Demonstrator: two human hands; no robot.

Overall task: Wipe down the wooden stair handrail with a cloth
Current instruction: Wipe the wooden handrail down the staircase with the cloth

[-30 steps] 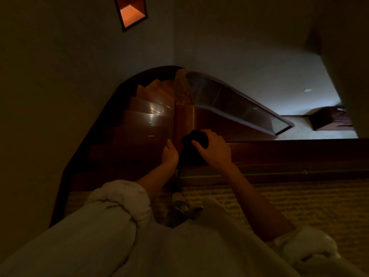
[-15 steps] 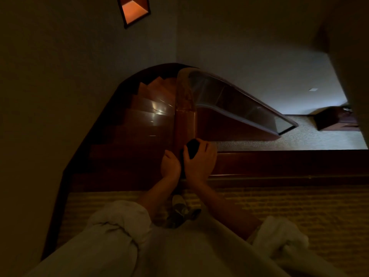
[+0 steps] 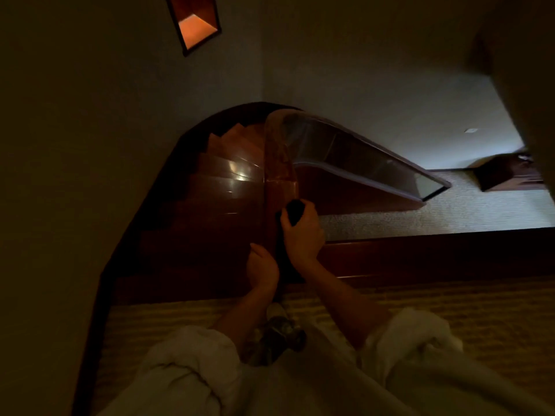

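The right hand point(image 3: 301, 235) has its fingers curled around a dark cloth point(image 3: 293, 212), pressing it onto the wooden handrail point(image 3: 280, 175). The left hand point(image 3: 262, 267) rests against the handrail's left side, just beside the right wrist. Dim light hides how far its fingers are closed.

Polished wooden steps point(image 3: 228, 187), glass panel point(image 3: 360, 157), striped carpet point(image 3: 450, 301), orange-lit wall niche point(image 3: 196, 28)
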